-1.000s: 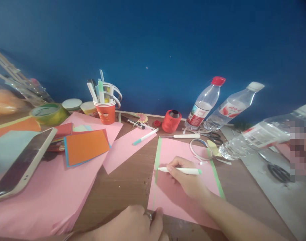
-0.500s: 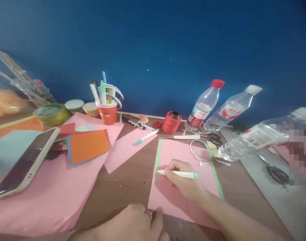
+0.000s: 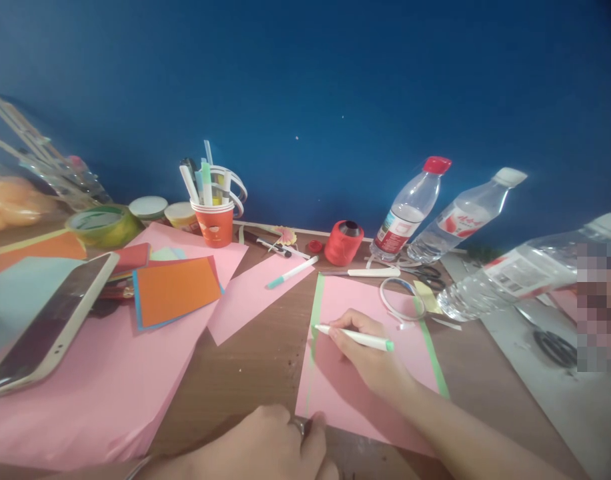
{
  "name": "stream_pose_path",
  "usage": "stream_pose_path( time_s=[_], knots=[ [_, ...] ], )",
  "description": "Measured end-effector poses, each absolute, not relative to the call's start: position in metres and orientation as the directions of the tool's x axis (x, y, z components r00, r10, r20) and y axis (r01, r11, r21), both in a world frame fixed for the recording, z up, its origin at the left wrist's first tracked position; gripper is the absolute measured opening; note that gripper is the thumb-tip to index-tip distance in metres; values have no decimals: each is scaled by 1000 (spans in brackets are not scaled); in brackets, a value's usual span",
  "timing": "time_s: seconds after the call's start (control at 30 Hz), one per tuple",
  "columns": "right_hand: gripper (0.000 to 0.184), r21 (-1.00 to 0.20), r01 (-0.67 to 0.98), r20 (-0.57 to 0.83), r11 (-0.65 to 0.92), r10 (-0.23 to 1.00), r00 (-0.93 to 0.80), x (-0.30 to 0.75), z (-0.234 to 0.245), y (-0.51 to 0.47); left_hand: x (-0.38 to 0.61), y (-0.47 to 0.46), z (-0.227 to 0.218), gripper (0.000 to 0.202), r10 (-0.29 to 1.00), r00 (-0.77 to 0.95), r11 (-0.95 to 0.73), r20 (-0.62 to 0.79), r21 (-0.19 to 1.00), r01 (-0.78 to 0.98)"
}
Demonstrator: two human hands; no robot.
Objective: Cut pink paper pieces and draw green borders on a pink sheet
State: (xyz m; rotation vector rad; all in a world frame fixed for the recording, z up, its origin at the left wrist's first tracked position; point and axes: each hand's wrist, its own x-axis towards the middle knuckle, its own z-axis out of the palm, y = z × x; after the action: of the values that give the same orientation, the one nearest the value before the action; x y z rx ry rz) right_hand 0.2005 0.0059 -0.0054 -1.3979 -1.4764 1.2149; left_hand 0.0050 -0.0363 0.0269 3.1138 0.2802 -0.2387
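Note:
My right hand (image 3: 370, 353) grips a white marker with a green end (image 3: 358, 338). Its tip touches the green band along the left edge of a pink paper sheet (image 3: 353, 303) on the wooden table (image 3: 255, 367). A second green band runs down the sheet's right edge. My left hand (image 3: 265, 447), a ring on one finger, rests curled at the sheet's near left corner and presses it down; I cannot see anything held in it.
A thick pink paper stack (image 3: 100, 393) with orange cards (image 3: 175, 290) and a phone (image 3: 40, 327) lies left. An orange cup of pens (image 3: 215, 223), a loose marker (image 3: 290, 272), red thread spool (image 3: 342, 242), tape ring (image 3: 400, 300), scissors (image 3: 425, 272) and three water bottles (image 3: 410, 207) crowd the back and right.
The marker tip has slid a little farther up the left green band, away from me, and the marker's angle changed. My left hand has stayed put.

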Motion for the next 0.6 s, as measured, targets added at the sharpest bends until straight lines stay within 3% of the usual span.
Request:
stream_pose_path(
  time_s=[0.4, 0.6],
  knots=[
    [18, -949, 294, -196, -114, 944, -267, 201, -7, 5, 6, -35, 27, 21, 172, 971, -985, -168, -6, 174],
    [18, -969, 240, -98, -62, 985, -140, 201, -5, 4, 6, -36, 26, 23, 178, 974, -984, -137, -7, 179]
  ],
)
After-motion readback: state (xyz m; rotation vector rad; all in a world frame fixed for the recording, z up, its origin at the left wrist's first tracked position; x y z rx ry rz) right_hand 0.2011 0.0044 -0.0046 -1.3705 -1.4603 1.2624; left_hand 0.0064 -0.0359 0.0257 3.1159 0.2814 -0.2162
